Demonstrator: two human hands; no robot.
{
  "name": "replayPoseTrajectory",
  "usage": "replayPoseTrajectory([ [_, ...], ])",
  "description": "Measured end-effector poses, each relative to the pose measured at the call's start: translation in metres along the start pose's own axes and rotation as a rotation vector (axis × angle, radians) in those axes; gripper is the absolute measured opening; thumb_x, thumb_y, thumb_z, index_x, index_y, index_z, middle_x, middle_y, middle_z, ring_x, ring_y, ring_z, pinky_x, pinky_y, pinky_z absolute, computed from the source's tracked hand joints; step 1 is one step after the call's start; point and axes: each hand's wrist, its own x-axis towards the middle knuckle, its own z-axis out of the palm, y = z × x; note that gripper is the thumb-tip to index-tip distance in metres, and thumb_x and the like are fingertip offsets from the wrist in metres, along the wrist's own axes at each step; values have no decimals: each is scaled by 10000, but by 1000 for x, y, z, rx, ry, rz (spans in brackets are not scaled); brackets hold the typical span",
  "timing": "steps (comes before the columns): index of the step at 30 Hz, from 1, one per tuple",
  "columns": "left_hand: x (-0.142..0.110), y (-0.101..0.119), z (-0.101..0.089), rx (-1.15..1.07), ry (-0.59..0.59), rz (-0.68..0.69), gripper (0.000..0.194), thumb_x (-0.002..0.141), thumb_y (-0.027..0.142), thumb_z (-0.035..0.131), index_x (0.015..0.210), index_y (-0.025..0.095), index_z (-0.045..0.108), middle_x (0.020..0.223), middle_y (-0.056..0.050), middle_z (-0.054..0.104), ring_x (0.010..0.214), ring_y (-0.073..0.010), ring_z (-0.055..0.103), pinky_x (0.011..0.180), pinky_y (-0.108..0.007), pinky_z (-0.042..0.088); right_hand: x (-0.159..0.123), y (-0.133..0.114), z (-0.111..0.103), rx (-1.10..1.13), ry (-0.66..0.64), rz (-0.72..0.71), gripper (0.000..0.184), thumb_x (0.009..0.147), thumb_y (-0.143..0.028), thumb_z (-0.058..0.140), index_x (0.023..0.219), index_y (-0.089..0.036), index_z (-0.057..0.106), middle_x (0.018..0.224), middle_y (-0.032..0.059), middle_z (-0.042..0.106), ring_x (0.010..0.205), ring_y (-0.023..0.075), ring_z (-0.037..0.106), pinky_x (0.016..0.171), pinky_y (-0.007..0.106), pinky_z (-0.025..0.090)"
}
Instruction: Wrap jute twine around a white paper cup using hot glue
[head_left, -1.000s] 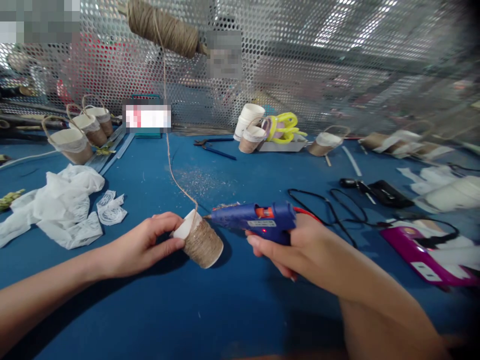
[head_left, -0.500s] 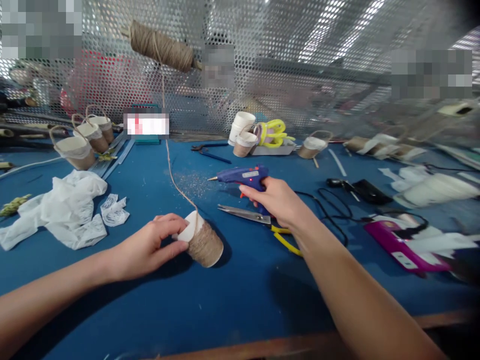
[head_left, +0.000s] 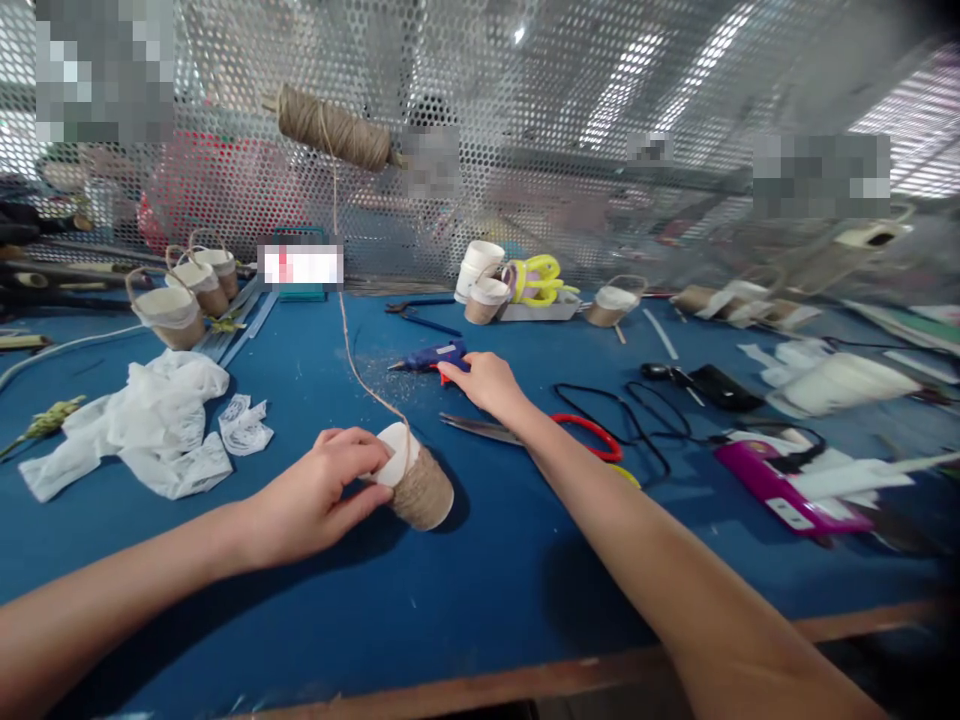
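Note:
My left hand grips the rim of a white paper cup between thumb and fingers. The cup lies tilted on the blue table, its lower part wrapped in brown twine. From the cup, a strand of twine runs up to a spool on the mesh. Closed round the handle of a blue glue gun is my right hand. The gun is low at the tabletop, nozzle pointing left beside white crumbs. Scissors with red and yellow handles lie partly under my right forearm.
White lace fabric is heaped at left, near several small handled buckets. Pliers, stacked white cups and yellow-handled scissors are at the back. A magenta power strip and black cable lie right.
My right hand has carried the glue gun left and lower, toward the table beside the crumbs. The scissors' red handle now shows. My left hand keeps its hold on the cup.

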Motion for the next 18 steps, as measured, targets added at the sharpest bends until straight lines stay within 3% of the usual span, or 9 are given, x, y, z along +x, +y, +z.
replayPoseTrajectory([
  [2, 0, -1, -1, 0, 5, 3, 101, 864, 164, 427, 832, 154, 522, 955, -91, 620, 966, -207, 521, 873, -390, 364, -9, -7, -5, 17, 14, -41, 254, 788, -366, 577, 725, -127, 637, 901, 150, 628, 965, 271, 546, 809, 372, 396],
  [4, 1, -2, -1, 2, 10, -2, 102, 865, 167, 428, 856, 153, 529, 933, -88, 618, 968, -209, 520, 873, -390, 363, -23, -16, -9, 69, -33, -99, 288, 800, -393, 544, 727, -136, 652, 875, 142, 639, 954, 274, 547, 792, 365, 389],
  [6, 1, -2, -1, 8, 12, 0, 108, 868, 170, 426, 871, 153, 532, 910, -84, 615, 962, -210, 521, 864, -386, 366, -40, -25, -11, 155, -175, -163, 407, 815, -496, 472, 743, -151, 676, 785, 103, 661, 819, 232, 589, 714, 340, 419],
  [9, 0, -1, -1, 32, 3, 11, 109, 869, 166, 420, 860, 150, 528, 893, -82, 610, 964, -214, 519, 865, -390, 359, -62, -36, -7, 335, -422, -242, 563, 866, -569, 279, 860, -190, 696, 897, 62, 688, 802, 163, 606, 700, 288, 454],
  [11, 0, 0, -2, 46, -9, 15, 109, 869, 164, 418, 842, 150, 523, 891, -80, 607, 970, -216, 516, 871, -393, 355, -70, -40, -1, 574, -597, -255, 534, 863, -566, 308, 914, -191, 685, 952, 59, 678, 852, 146, 594, 773, 289, 444],
  [13, 0, 1, -2, 51, -12, 17, 110, 868, 169, 418, 827, 152, 519, 902, -82, 606, 975, -217, 513, 876, -390, 355, -75, -43, 2, 858, -716, -219, 372, 815, -493, 491, 902, -184, 679, 936, 54, 669, 847, 136, 583, 806, 294, 430],
  [15, 1, 1, -2, 40, -7, 9, 119, 866, 182, 417, 814, 151, 520, 925, -90, 602, 960, -216, 514, 871, -386, 362, -78, -44, 0, 1058, -715, -160, 202, 735, -356, 637, 828, -181, 678, 937, 34, 651, 813, 117, 575, 786, 280, 433],
  [18, 2, -1, -3, -40, -7, -53, 151, 866, 218, 412, 841, 140, 538, 920, -91, 594, 883, -202, 530, 819, -361, 401, -85, -45, -10, 1153, -562, -112, 92, 671, -246, 689, 716, -172, 659, 953, 15, 625, 802, 100, 561, 771, 264, 431],
])
